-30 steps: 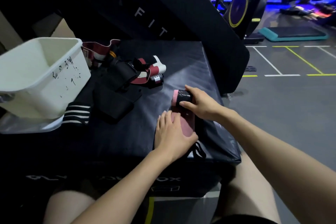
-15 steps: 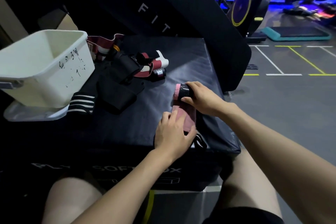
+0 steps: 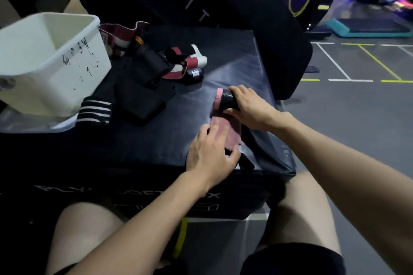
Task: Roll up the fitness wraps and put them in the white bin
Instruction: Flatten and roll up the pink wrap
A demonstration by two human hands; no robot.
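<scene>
Lying lengthwise away from the person, the pink wrap (image 3: 225,131) stretches across the near right part of the black desk (image 3: 156,140), its long axis running from the desk's front edge toward the back. Its far end is already wound into a short roll (image 3: 224,101), pink at the left face and dark around the middle, and the roll's own axis lies crosswise, left to right.

The right hand (image 3: 248,109) grips that roll from its right side, fingers curled over the top and thumb tucked under. The left hand (image 3: 210,152) lies flat with straight fingers on the near, unrolled stretch, pressing it to the desk; a dark tail of the wrap pokes out just beyond its thumb at the desk's edge.

So the flat length runs from the roll back toward the person, and I judge that the roll has to travel that way, toward the left hand, which would have to give ground as it comes.

The white bin (image 3: 51,58) stands well apart at the far left, nearer the left hand than the right. Between it and the pink wrap lies a heap of other wraps (image 3: 143,87), black, striped, and red and white, not yet rolled.
</scene>
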